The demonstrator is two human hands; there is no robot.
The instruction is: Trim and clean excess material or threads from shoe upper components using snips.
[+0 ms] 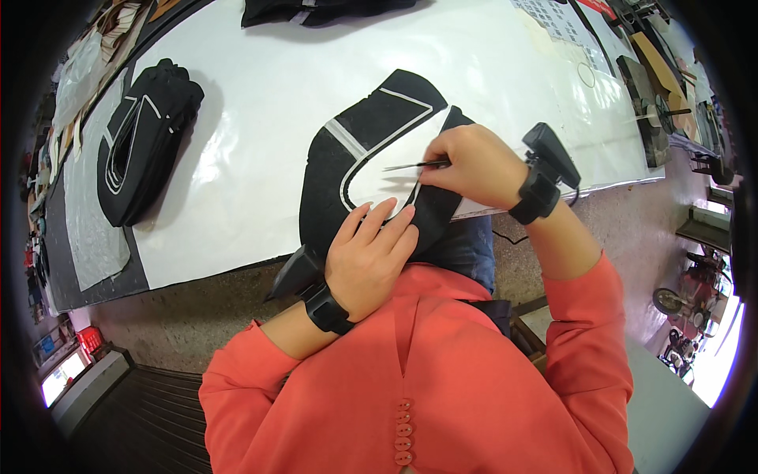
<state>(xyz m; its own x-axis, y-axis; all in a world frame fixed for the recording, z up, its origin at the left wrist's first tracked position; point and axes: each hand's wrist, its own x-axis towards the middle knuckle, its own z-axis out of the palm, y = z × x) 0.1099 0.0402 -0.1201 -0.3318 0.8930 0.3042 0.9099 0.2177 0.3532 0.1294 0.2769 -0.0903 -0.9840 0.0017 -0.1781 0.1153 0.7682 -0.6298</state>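
Observation:
A black U-shaped piece, like a shoe upper (325,170), lies at the table's near edge. White lines follow its inner edge, and a light grey band crosses its left arm. My left hand (369,257) rests on its lower curve with fingers stretched out and spread. At the right arm of the piece, my right hand (472,164) is closed in a pinch around a slim pointed metal tool (404,167). The tool's tip points left over the white gap; whether it is tweezers or small scissors I cannot tell. Part of the piece is hidden under both hands.
A stack of similar black pieces (146,142) lies on the left of the white-covered table (245,158). Another black bundle (324,9) sits at the far edge. A metal device with a dark block (643,110) stands at the right end. Both wrists carry black strapped devices.

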